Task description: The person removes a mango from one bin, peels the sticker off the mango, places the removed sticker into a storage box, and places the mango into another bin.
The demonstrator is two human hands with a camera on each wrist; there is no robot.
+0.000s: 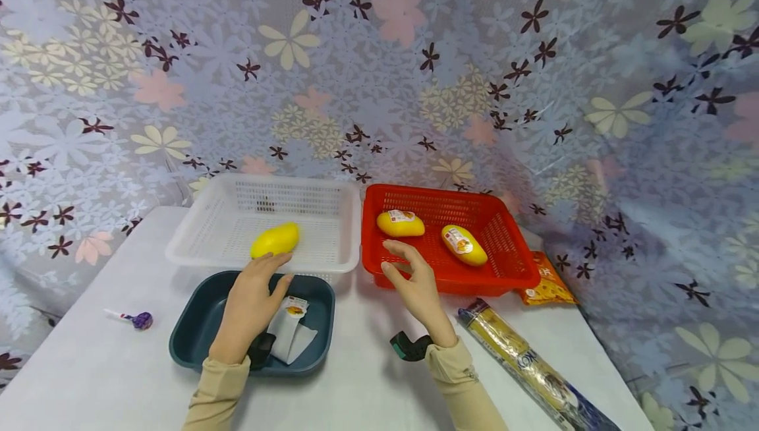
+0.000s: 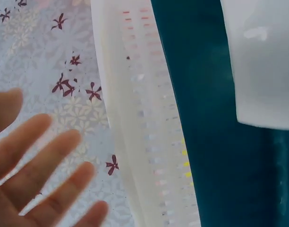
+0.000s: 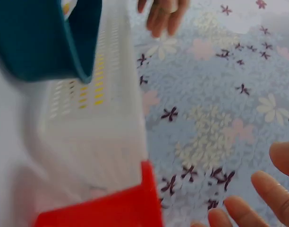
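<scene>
My left hand (image 1: pixel 252 306) hovers over the dark teal tub (image 1: pixel 178 332), fingers spread and holding nothing. Inside that tub lies a white packet (image 1: pixel 286 329) with a small printed label, partly hidden by the wrist. Just beyond the left fingertips, a plain yellow mango-shaped item (image 1: pixel 275 240) sits in the white basket (image 1: pixel 350 246). My right hand (image 1: pixel 418 283) is at the near left side of the red basket (image 1: pixel 450 283), fingers loosely bent with nothing in them. Two labelled yellow mango-shaped items (image 1: pixel 400 223) rest in the red basket.
A purple-wrapped lollipop (image 1: pixel 141 320) lies left of the tub. On the right are a long clear-and-blue packet (image 1: pixel 528 358) of yellowish food and an orange snack bag (image 1: pixel 545 283) beside the red basket. Floral cloth (image 1: pixel 379 75) hangs behind the white table (image 1: pixel 367 385).
</scene>
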